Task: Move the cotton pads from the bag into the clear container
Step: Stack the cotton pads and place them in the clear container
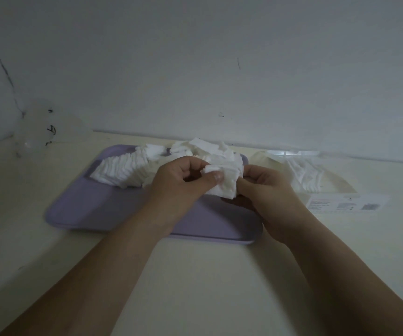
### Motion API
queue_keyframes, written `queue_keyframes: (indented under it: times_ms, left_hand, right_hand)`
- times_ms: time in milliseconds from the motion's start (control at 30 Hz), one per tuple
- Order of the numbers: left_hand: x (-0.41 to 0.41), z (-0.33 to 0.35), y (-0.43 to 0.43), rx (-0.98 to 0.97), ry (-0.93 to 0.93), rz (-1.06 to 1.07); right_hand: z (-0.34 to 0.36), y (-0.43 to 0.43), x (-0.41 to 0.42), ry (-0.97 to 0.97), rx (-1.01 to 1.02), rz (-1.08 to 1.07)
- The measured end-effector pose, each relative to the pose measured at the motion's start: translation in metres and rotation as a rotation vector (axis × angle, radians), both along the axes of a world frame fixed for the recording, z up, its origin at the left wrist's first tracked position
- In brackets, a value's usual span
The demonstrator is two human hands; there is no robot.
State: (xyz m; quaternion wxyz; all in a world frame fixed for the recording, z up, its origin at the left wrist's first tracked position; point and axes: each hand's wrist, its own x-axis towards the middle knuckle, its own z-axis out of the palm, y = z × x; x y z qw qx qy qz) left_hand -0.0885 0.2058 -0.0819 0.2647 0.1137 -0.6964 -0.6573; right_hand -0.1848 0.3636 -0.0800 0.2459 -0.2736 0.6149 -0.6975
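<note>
Cream desk [195, 275], purple tray [86, 209]: left hand [178, 187] and right hand [268, 192] both pinch a loose stack of cotton pads [228, 181] that'd probably spill if the grip slips.

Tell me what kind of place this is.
Probably a plain room at home, though that is only a guess: a cream table against a bare, marked white wall, holding a lilac tray heaped with cotton pads and a clear bag beside it.
</note>
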Motion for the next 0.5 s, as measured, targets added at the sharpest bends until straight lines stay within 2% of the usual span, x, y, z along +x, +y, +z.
queue_keyframes:
  times_ms: [233, 333, 500]
  left_hand:
    - [0.0012, 0.0015, 0.0005, -0.084, -0.009, 0.097]
    - [0.0001, 0.0017, 0.0014, -0.152, -0.009, 0.115]
    - [-0.0009, 0.0022, 0.0022, -0.395, 0.050, 0.204]
  right_hand:
    - [0.0052, -0.0013, 0.0026, -0.116, -0.023, 0.029]
    - [0.0041, -0.0014, 0.0032, -0.065, -0.019, 0.039]
    - [0.0047, -0.0033, 0.0061, -0.044, -0.017, -0.022]
